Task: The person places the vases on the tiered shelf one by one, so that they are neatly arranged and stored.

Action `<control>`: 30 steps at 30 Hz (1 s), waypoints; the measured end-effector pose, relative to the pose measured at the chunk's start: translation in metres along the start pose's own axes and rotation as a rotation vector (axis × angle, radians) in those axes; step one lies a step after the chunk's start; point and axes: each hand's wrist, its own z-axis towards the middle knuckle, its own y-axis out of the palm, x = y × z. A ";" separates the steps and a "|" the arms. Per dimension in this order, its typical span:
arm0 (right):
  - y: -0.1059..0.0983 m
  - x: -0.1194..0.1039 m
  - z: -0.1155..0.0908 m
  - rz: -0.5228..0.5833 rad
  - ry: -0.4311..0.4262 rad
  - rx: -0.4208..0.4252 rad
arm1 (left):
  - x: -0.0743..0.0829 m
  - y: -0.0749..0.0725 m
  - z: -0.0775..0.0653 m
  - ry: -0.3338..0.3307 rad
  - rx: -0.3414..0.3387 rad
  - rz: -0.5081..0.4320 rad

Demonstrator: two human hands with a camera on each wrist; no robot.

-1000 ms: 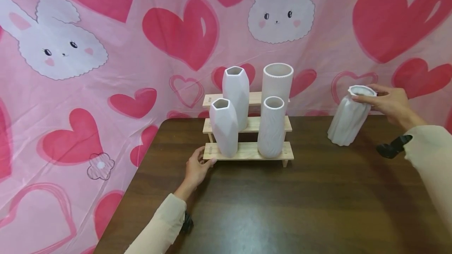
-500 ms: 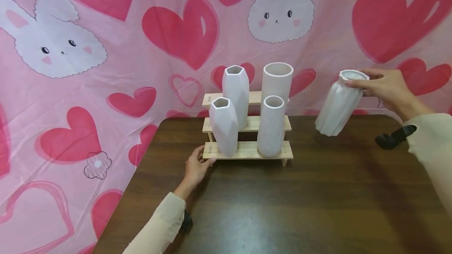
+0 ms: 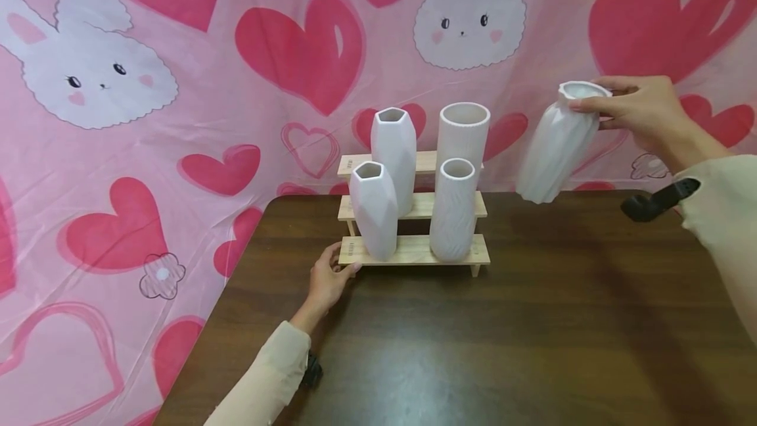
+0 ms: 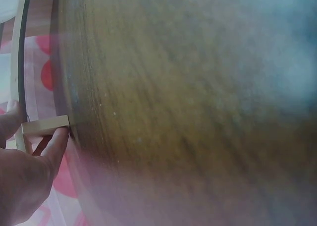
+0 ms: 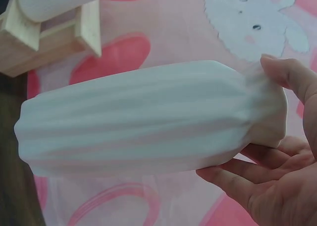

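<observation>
By its neck my right hand [image 3: 647, 114] grips a white fluted vase [image 3: 556, 146], thumb on one side and fingers on the other. The vase hangs in the air over the table's back right, its base slanting left. The right wrist view shows its ridged body [image 5: 133, 122] lengthwise. At the left end of a three-step wooden stand [image 3: 414, 246], my left hand [image 3: 326, 280] holds the lowest step; the left wrist view has its fingers round a leg [image 4: 47, 124]. Two faceted vases [image 3: 374, 215] [image 3: 395, 156] stand on the stand's left, a wavy-textured vase [image 3: 454, 215] and a ribbed cylinder vase [image 3: 464, 127] on its right.
The dark wooden table [image 3: 414, 347] runs back to a pink cloth [image 3: 225, 84] printed with hearts and rabbits. Black wrist devices [image 3: 659, 201] sit on both forearms. The vases on the stand are close to one another.
My right hand has lifted the fluted vase up from the table and a little left, tilted as before. My left hand stays at the stand's end.
</observation>
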 end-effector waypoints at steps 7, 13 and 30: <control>0.014 -0.029 0.006 0.009 -0.014 -0.003 | -0.002 -0.001 0.001 -0.003 0.003 0.017; 0.030 -0.050 0.015 0.160 -0.057 0.017 | 0.000 0.000 0.001 -0.005 0.004 0.004; 0.061 -0.087 0.034 0.109 -0.092 0.027 | 0.001 -0.001 0.002 0.014 0.004 0.007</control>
